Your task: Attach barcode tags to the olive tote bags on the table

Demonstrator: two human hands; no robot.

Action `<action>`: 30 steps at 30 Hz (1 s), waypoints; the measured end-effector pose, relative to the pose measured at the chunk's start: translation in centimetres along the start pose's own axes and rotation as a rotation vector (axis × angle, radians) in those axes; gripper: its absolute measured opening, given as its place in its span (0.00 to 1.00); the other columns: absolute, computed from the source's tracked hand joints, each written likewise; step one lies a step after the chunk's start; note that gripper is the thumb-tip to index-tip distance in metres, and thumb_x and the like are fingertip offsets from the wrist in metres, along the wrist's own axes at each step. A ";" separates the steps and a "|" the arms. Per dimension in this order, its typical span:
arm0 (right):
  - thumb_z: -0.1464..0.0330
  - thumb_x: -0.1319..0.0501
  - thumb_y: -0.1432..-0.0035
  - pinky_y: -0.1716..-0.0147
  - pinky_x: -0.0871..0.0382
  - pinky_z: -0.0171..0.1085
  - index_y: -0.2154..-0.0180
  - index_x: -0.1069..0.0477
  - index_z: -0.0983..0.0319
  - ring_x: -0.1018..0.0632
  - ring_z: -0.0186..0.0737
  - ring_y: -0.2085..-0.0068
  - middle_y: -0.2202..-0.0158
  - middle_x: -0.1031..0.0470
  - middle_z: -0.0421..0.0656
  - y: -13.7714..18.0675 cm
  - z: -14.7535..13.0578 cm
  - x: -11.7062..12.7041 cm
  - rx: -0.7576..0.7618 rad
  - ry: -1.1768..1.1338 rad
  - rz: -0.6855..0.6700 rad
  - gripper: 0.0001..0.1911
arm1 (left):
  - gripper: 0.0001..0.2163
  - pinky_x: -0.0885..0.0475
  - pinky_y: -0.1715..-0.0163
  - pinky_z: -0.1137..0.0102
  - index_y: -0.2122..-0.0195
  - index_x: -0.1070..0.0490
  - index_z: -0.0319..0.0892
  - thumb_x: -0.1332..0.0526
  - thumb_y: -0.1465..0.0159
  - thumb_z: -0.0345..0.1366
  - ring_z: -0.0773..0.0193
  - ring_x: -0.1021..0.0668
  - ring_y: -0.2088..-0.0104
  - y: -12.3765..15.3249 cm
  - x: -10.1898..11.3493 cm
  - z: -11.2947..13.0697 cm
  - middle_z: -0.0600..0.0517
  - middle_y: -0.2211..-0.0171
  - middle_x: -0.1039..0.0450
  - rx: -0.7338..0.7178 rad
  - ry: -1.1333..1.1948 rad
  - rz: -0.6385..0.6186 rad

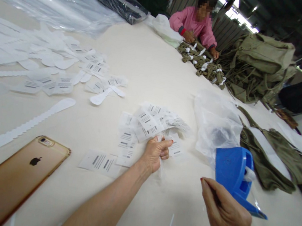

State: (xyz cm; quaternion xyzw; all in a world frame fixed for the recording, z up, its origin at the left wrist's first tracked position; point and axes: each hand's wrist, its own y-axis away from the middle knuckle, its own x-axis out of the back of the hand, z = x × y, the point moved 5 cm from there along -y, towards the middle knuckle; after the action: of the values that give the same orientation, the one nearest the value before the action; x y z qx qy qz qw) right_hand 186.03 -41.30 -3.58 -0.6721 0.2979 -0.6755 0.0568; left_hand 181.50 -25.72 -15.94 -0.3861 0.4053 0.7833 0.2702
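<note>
My left hand (157,153) is closed round the thin, clear ends of a fanned bunch of printed white labels (149,122), above the middle of the table. More labels (127,143) lie flat just beneath and beside the bunch. My right hand (228,214) is at the lower right, its thumb and forefinger pressed together. Whether a fine thread or strip is between those fingertips cannot be made out. Right behind this hand rests a blue plastic tool (230,168) with a pointed end, next to a crumpled clear plastic bag (215,124).
A gold phone (12,182) lies at the lower left, near a wavy-edged white strip (33,124). Behind them spreads a pile of white strips (20,45) and labels. Olive fabric pieces (271,156) lie at right. Across the table, a person in pink (188,19) handles olive bundles (202,62).
</note>
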 end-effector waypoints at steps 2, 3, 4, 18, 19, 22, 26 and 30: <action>0.66 0.43 0.44 0.77 0.33 0.27 0.67 0.28 0.63 0.26 0.30 0.79 0.74 0.25 0.39 -0.1 -0.2 0.1 0.005 -0.008 -0.004 0.08 | 0.19 0.58 0.87 0.78 0.76 0.47 0.43 0.34 0.61 0.31 0.79 0.48 0.89 0.0 0.0 -0.1 0.65 0.89 0.51 -0.003 -0.004 0.001; 0.66 0.43 0.44 0.77 0.33 0.26 0.67 0.28 0.63 0.27 0.30 0.79 0.75 0.25 0.39 -0.2 -0.3 0.1 0.010 -0.013 -0.009 0.08 | 0.18 0.58 0.87 0.78 0.76 0.47 0.43 0.34 0.61 0.31 0.79 0.48 0.89 0.0 0.0 -0.1 0.65 0.89 0.51 -0.004 -0.005 0.000; 0.66 0.43 0.44 0.77 0.34 0.26 0.67 0.28 0.63 0.27 0.29 0.79 0.75 0.25 0.39 -0.3 -0.3 0.2 0.018 -0.019 -0.013 0.08 | 0.18 0.58 0.87 0.78 0.76 0.47 0.42 0.34 0.61 0.31 0.79 0.48 0.89 -0.1 0.0 -0.1 0.65 0.89 0.50 -0.003 -0.007 -0.003; 0.63 0.47 0.41 0.80 0.40 0.28 0.71 0.29 0.62 0.27 0.29 0.80 0.79 0.27 0.38 -3.5 -1.3 -2.5 0.070 -0.008 -0.192 0.13 | 0.17 0.57 0.87 0.78 0.72 0.42 0.41 0.36 0.61 0.29 0.80 0.47 0.89 0.0 0.0 -0.1 0.63 0.86 0.42 0.003 -0.004 -0.012; 0.62 0.47 0.41 0.81 0.40 0.28 0.71 0.29 0.61 0.28 0.30 0.80 0.79 0.28 0.38 -3.5 -1.2 -2.8 0.049 -0.022 -0.224 0.13 | 0.17 0.57 0.87 0.78 0.72 0.41 0.41 0.36 0.61 0.29 0.80 0.47 0.89 0.0 0.0 -0.1 0.62 0.86 0.41 -0.001 -0.002 -0.007; 0.58 0.46 0.43 0.81 0.38 0.29 0.69 0.28 0.60 0.28 0.31 0.80 0.79 0.28 0.38 -3.4 -0.5 -3.1 -0.059 -0.122 -0.374 0.15 | 0.17 0.58 0.87 0.77 0.71 0.41 0.41 0.36 0.60 0.29 0.80 0.47 0.89 0.0 0.1 -0.2 0.63 0.85 0.41 -0.001 0.003 -0.001; 0.49 0.43 0.50 0.87 0.41 0.31 0.66 0.27 0.57 0.33 0.31 0.85 0.81 0.29 0.37 -4.2 0.3 -2.2 -0.149 -0.187 -0.429 0.20 | 0.16 0.59 0.87 0.77 0.72 0.41 0.41 0.37 0.61 0.28 0.80 0.47 0.90 0.0 0.1 -0.4 0.62 0.84 0.40 0.025 0.033 -0.019; 0.47 0.47 0.49 0.78 0.36 0.34 0.71 0.27 0.58 0.28 0.34 0.77 0.74 0.26 0.42 -7.5 0.1 -2.0 -0.097 -0.102 -0.168 0.23 | 0.14 0.59 0.87 0.76 0.73 0.40 0.41 0.37 0.61 0.29 0.80 0.48 0.89 0.0 0.1 -0.3 0.61 0.84 0.39 0.026 0.025 -0.011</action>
State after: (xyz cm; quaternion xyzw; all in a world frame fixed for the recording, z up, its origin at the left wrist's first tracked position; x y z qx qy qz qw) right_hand 188.71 -34.29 -1.71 -0.7303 0.2694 -0.6275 -0.0175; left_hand 181.56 -26.00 -16.12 -0.3945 0.4166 0.7717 0.2744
